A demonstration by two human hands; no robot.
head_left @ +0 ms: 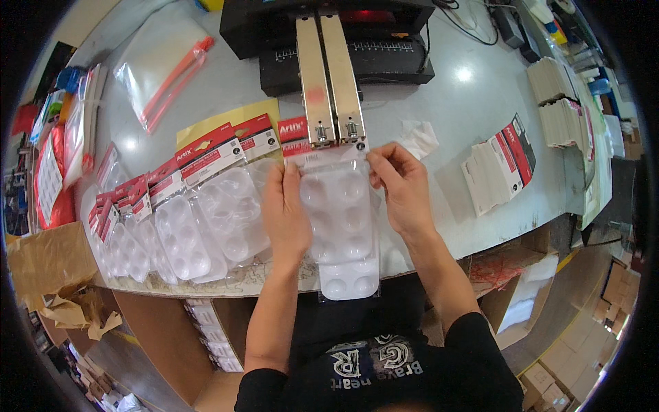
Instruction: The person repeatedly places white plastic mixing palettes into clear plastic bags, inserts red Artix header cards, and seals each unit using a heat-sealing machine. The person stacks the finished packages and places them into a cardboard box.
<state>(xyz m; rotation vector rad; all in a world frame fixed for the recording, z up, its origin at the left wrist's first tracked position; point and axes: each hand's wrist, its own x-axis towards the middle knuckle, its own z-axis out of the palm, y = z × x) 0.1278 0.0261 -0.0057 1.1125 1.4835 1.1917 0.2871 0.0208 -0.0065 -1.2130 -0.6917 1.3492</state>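
A clear bag of white plastic paint palettes with round wells lies upright in front of me, its lower end past the table's front edge. Its red-and-white header card sits under the front ends of two metal stapling arms on a black machine. My left hand is closed along the bag's left edge, just below the card. On the other side, the thumb and forefinger of my right hand pinch the bag's top right corner by the card. The arms hide part of the card's upper edge.
Several carded palette packs overlap along the table to the left. Loose header cards are stacked at right, near a crumpled white scrap. Clear zip bags with a red slider lie at far left; cables run behind at right.
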